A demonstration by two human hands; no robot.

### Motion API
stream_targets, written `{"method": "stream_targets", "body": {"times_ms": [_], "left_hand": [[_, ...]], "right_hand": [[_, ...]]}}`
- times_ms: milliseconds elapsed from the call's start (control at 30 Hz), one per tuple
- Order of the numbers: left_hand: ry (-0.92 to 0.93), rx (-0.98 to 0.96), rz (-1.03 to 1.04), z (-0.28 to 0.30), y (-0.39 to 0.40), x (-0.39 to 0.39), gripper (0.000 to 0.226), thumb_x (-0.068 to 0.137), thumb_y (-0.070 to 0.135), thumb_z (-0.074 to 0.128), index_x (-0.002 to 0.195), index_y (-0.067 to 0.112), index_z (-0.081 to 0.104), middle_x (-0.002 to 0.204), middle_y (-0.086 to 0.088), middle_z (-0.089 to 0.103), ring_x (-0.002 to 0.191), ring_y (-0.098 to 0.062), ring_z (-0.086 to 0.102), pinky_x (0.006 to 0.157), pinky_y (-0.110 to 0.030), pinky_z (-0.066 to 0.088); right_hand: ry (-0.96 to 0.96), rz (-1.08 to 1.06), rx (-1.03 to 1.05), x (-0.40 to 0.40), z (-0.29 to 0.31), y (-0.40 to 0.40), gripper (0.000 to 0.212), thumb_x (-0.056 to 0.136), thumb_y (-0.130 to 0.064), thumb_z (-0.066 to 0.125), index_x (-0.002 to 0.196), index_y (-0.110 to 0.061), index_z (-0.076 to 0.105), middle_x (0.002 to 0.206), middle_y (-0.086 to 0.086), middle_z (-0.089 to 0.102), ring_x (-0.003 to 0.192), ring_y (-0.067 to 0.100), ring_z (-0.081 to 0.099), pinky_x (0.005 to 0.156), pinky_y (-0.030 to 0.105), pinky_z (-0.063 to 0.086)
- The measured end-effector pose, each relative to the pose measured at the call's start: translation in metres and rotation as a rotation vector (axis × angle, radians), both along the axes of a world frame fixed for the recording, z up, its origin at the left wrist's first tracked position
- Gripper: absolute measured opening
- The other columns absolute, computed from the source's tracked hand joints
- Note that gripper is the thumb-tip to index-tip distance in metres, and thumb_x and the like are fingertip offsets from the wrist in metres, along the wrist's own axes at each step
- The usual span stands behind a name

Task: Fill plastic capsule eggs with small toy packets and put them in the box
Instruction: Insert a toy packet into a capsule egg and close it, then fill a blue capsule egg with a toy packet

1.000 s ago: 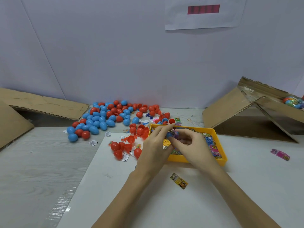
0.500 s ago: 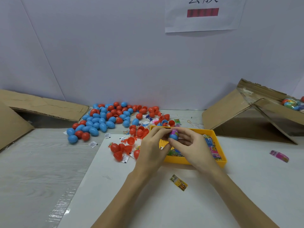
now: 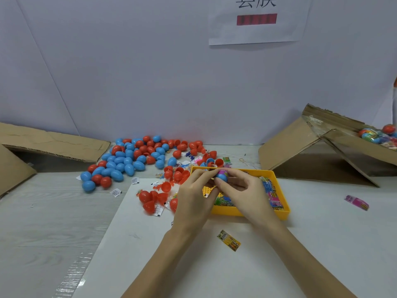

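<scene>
White table (image 3: 322,244) under a pale wall holds a yellow tray (image 3: 247,212) of toy packets, and above it the left hand (image 3: 194,197) and right hand (image 3: 247,195) both pinch one blue egg (image 3: 222,177), with a pink packet poking out its top.

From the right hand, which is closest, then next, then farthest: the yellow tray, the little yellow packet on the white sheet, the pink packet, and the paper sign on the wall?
1. Yellow tray: right under the right hand.
2. Little yellow packet: on the white sheet, nearer the person.
3. Pink packet: far out to the right.
4. Paper sign: high on the wall behind.
</scene>
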State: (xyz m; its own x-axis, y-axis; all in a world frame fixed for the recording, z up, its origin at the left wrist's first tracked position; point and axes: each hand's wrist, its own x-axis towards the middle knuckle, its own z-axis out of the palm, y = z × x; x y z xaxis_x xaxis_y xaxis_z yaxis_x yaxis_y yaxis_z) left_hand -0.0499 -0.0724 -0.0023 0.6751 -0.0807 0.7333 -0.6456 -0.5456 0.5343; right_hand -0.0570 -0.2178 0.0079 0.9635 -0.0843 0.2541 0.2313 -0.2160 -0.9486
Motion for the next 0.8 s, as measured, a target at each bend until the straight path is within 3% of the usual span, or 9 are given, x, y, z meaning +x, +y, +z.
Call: {"method": "stream_targets", "body": {"times_ms": [133, 233, 300, 400, 467, 567, 667, 800], "left_hand": [[0.011, 0.046, -0.026, -0.002, 0.003, 0.004, 0.044, 0.084, 0.004, 0.081, 0.126, 0.009, 0.069, 0.112, 0.000, 0.070, 0.093, -0.006, 0.065, 0.085, -0.014, 0.054], [0.079, 0.129, 0.006, -0.007, 0.011, 0.009, 0.040, 0.089, 0.014, 0.078, 0.128, 0.013, 0.068, 0.116, 0.001, 0.066, 0.103, -0.010, 0.062, 0.090, -0.022, 0.053], [0.133, 0.160, 0.036, -0.012, 0.015, 0.013, 0.037, 0.092, 0.019, 0.076, 0.128, 0.014, 0.068, 0.117, 0.002, 0.063, 0.111, -0.014, 0.058, 0.095, -0.029, 0.051], [0.165, 0.180, 0.049, -0.016, 0.017, 0.016, 0.030, 0.093, 0.023, 0.074, 0.122, 0.016, 0.071, 0.115, 0.004, 0.062, 0.113, -0.012, 0.052, 0.094, -0.014, 0.041], [0.166, 0.205, 0.046, -0.016, 0.016, 0.017, 0.025, 0.093, 0.024, 0.074, 0.118, 0.018, 0.073, 0.113, 0.006, 0.062, 0.111, -0.010, 0.050, 0.091, -0.007, 0.035], [0.159, 0.222, 0.045, -0.018, 0.016, 0.019, 0.022, 0.093, 0.026, 0.074, 0.114, 0.019, 0.074, 0.112, 0.008, 0.061, 0.108, -0.007, 0.048, 0.089, -0.006, 0.034], [0.151, 0.236, 0.052, -0.020, 0.018, 0.021, 0.023, 0.093, 0.028, 0.073, 0.114, 0.019, 0.074, 0.111, 0.008, 0.061, 0.108, -0.007, 0.046, 0.089, -0.009, 0.034], [0.142, 0.264, 0.082, -0.019, 0.019, 0.018, 0.025, 0.096, 0.030, 0.070, 0.117, 0.018, 0.073, 0.113, 0.007, 0.062, 0.109, -0.009, 0.046, 0.089, -0.014, 0.035]], "right_hand": [[0.066, 0.007, -0.116, 0.003, 0.007, -0.008, 0.024, 0.094, -0.034, 0.074, 0.117, -0.027, 0.074, 0.100, -0.011, 0.076, 0.099, 0.009, 0.072, 0.081, 0.025, 0.062], [0.168, 0.001, 0.050, 0.012, 0.017, -0.019, 0.026, 0.097, -0.021, 0.071, 0.123, -0.017, 0.072, 0.093, -0.004, 0.079, 0.086, 0.007, 0.075, 0.069, 0.019, 0.059], [0.148, -0.006, 0.331, 0.024, 0.035, -0.038, 0.024, 0.096, -0.009, 0.070, 0.120, -0.008, 0.072, 0.100, 0.006, 0.079, 0.084, 0.008, 0.074, 0.069, 0.017, 0.057], [-0.029, -0.068, 0.980, 0.049, 0.074, -0.082, 0.021, 0.096, -0.005, 0.066, 0.116, -0.001, 0.070, 0.113, 0.014, 0.075, 0.098, 0.018, 0.074, 0.077, 0.018, 0.057], [-0.094, -0.138, 1.213, 0.061, 0.088, -0.109, 0.025, 0.099, -0.011, 0.064, 0.122, -0.002, 0.063, 0.127, 0.016, 0.071, 0.102, 0.018, 0.073, 0.080, 0.021, 0.058], [0.073, -0.093, 1.086, 0.064, 0.076, -0.115, 0.030, 0.096, -0.014, 0.064, 0.125, -0.005, 0.063, 0.129, 0.014, 0.069, 0.108, 0.019, 0.069, 0.090, 0.025, 0.057], [0.220, 0.036, 0.921, 0.051, 0.042, -0.094, 0.039, 0.089, -0.008, 0.066, 0.126, 0.002, 0.065, 0.115, 0.014, 0.075, 0.112, 0.024, 0.071, 0.083, 0.025, 0.060], [0.333, 0.139, 0.822, 0.038, 0.012, -0.060, 0.025, 0.102, -0.006, 0.057, 0.124, 0.003, 0.067, 0.106, 0.014, 0.078, 0.093, 0.018, 0.077, 0.073, 0.023, 0.061]]}}
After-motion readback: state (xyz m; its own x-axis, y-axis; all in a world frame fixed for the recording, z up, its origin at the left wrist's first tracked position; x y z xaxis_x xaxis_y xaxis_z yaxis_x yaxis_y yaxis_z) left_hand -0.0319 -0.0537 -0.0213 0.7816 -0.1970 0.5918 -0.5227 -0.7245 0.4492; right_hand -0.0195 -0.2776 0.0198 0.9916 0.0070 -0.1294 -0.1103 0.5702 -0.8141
